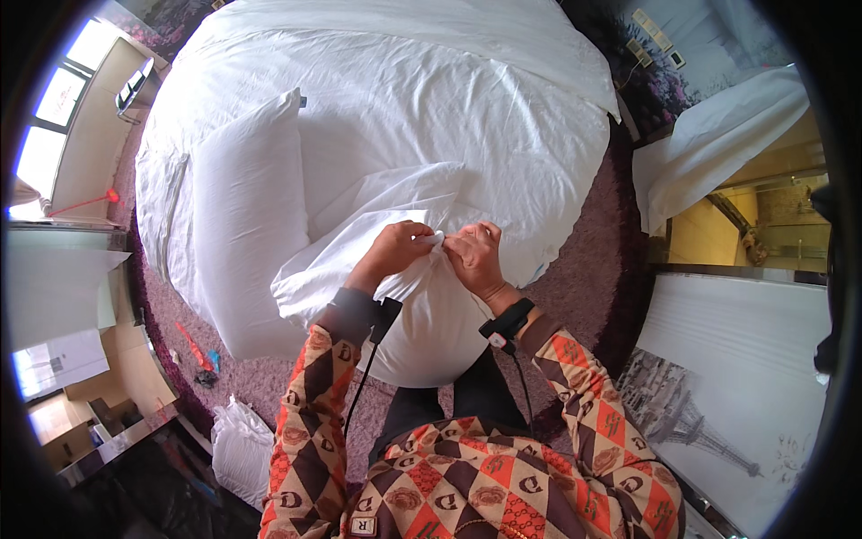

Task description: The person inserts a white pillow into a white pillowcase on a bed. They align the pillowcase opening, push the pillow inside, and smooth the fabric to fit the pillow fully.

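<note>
Both hands meet over a white pillowcase (pixel 377 236) that lies partly on the bed, its stuffed lower part (pixel 431 337) bulging down in front of my legs. My left hand (pixel 397 250) pinches a gathered edge of the cloth between thumb and fingers. Close beside it, my right hand (pixel 477 259) grips the same bunched edge, fingers curled. What fills the case is hidden under the fabric. To the left a plump white pillow (pixel 249 215) lies lengthwise on the bed, with a small dark tag at its top corner.
The round bed (pixel 417 87) has a white sheet and stands on a purple carpet (pixel 576 269). A white plastic bag (pixel 241 445) and small red and blue litter (pixel 199 347) lie on the floor at left. White cloth (pixel 727 135) hangs over a glass partition at right.
</note>
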Motion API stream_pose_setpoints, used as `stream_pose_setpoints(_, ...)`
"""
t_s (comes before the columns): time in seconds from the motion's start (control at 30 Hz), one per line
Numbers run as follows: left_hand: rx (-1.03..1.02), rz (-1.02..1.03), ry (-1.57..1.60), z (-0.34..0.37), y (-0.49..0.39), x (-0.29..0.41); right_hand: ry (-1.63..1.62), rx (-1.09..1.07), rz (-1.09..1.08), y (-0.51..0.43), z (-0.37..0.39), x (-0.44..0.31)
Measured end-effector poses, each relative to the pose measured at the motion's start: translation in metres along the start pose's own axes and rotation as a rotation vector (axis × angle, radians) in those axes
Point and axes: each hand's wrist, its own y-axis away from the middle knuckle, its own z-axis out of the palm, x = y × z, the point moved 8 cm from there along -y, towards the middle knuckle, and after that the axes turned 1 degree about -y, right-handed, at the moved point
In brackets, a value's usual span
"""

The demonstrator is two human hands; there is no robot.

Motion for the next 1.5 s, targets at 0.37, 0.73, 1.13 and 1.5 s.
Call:
stream_pose_setpoints(0.37, 0.379, 0.073, -0.324, 0.001, 0.027, -0.003, 0.083, -0.225, -0.241, 0.021, 0.016, -0.009)
stream_pose_setpoints(0.73, 0.52, 0.221, -0.651, 0.018, 0.076, 0.048, 0.026, -0.116, -0.106, 0.027, -0.002, -0.01)
stream_pose_setpoints(1.13, 0.389, 0.353, -0.678, 0.051, 0.121, 0.055, 0.087, -0.222, -0.141, 0.061, -0.003, -0.009)
stream_pose_setpoints(1.5, 0.27, 0.341, -0.666, 0.097, 0.145, 0.052, 0.039, -0.177, -0.096, 0.067, -0.011, -0.01)
